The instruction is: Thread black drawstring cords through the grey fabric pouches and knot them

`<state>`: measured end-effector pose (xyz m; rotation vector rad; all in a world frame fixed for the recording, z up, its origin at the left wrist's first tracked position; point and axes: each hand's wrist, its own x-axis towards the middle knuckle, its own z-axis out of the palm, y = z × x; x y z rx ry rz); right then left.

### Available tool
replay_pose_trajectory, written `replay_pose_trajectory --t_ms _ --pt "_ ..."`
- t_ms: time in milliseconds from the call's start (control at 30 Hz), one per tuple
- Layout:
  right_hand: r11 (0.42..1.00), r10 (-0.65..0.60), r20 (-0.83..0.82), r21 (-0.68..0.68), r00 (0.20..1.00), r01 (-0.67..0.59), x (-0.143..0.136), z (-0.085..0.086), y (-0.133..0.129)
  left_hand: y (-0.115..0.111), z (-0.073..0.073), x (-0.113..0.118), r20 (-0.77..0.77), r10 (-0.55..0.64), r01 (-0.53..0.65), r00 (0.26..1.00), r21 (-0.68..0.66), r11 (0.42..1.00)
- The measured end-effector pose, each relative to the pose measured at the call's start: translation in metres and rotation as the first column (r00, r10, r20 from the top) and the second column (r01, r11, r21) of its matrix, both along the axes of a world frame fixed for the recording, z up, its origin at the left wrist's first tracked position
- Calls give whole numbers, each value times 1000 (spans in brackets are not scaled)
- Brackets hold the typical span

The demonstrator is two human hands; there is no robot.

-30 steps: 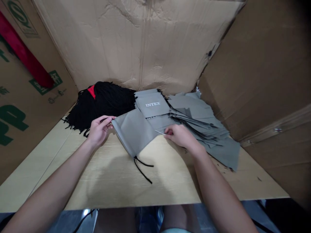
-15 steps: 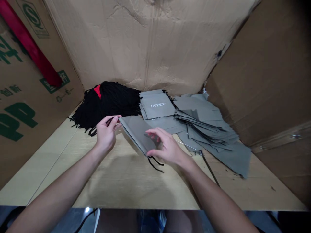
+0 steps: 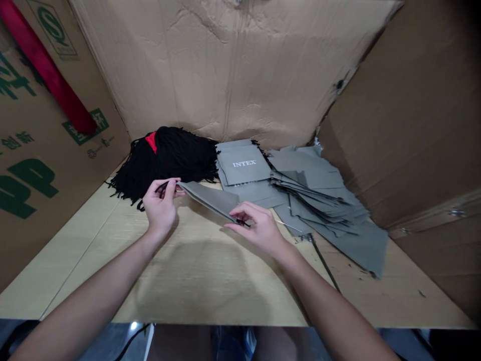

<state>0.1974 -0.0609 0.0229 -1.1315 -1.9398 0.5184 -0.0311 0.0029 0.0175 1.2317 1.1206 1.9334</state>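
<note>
A grey drawstring pouch point(image 3: 212, 197) is stretched between my two hands above the table, tilted down toward the right. My left hand point(image 3: 161, 203) is closed at its left corner, pinching the corner together with a loop of black cord point(image 3: 162, 188). At the right corner my right hand point(image 3: 257, 225) is closed on the black cord ends point(image 3: 243, 222) that come out there. A thin metal wire or needle point(image 3: 287, 225) sticks out to the right from behind my right hand; how it is held is hidden.
Behind my left hand lies a large heap of black cords point(image 3: 171, 153) with a red tie. A stack of grey pouches point(image 3: 244, 163) marked INTEX sits at the centre back. More grey pouches point(image 3: 323, 190) spread out to the right. Cardboard walls point(image 3: 233, 65) enclose the wooden table point(image 3: 188, 286).
My right hand has gone from loosely spread over the pouch to a pinch on the cord ends at its right corner. The pouch has tipped flatter, and its right end has risen slightly.
</note>
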Motion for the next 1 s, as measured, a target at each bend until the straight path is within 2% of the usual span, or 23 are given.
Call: replay_pose_trajectory --t_ms 100,200,300,367,500,667,833,1000 --pt "987 -93 -167 -142 982 69 3 -1 5 3 -3 -2 -17 -7 7 1000 1 1000" --pt "949 -144 -340 -312 929 34 7 1 11 8 -6 -6 -20 11 -11 1000 7 1000" --pt "916 -122 -388 -399 914 -48 14 3 16 12 -8 -10 -9 5 -5 1000 11 1000" --pt "896 -124 -375 -440 919 -58 19 4 19 15 -10 -12 11 -19 19 1000 3 1000" --pt "887 -154 -356 -461 922 -30 27 4 22 23 -15 -16 95 -45 49 994 -38 998" --pt "898 -141 -307 -439 941 -8 31 8 23 31 -19 -21 188 -21 38 982 -83 996" --pt "901 -170 -294 -434 940 27 37 9 24 34 -12 -27 251 -61 94 966 -121 988" --pt "908 -220 -339 -414 915 65 43 13 25 47 -9 -43 258 -87 130 962 -156 979"
